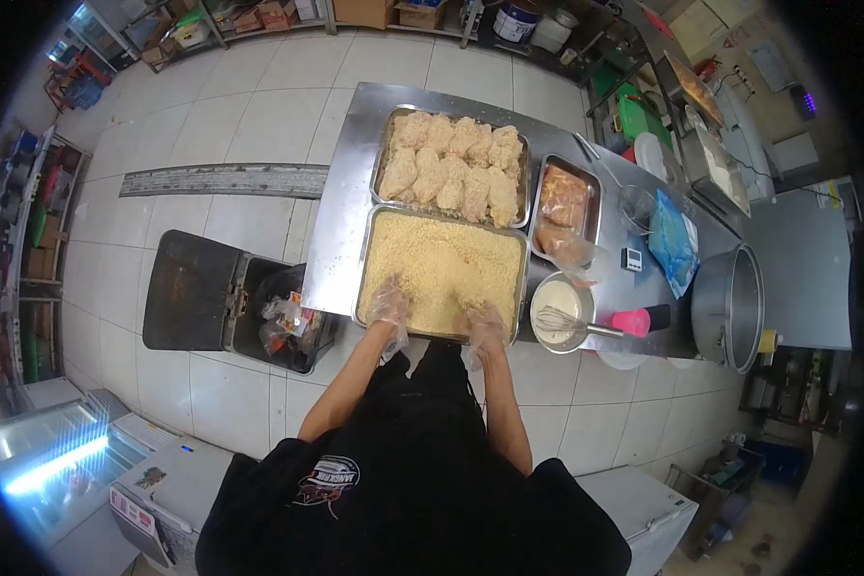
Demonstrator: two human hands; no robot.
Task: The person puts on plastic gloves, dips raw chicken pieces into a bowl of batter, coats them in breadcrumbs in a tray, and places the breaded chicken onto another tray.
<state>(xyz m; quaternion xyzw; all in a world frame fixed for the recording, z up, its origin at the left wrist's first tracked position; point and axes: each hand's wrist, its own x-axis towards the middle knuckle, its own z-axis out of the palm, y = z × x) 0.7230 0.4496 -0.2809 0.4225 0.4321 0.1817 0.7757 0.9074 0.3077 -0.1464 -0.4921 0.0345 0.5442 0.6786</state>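
A metal tray of yellowish crumbs (442,254) lies at the table's near edge. My left hand (389,305), in a clear plastic glove, reaches into the crumbs at the tray's near left. On the near right, my right hand (483,322), gloved too, touches the crumbs. Fingertips of both hands are partly buried, so their grip is hidden. Behind this tray stands another with rows of coated pieces (451,168). To the right, a smaller tray holds orange-brown raw pieces (564,197) with a plastic bag. A bowl of pale batter (559,296) has a whisk (571,324) in it.
On the steel table (331,240) are a timer (632,259), a blue bag (675,242), a pink cup (631,322) and a clear bowl (636,206). A large pot (728,307) stands at the right. An open black bin (276,317) is on the floor at left.
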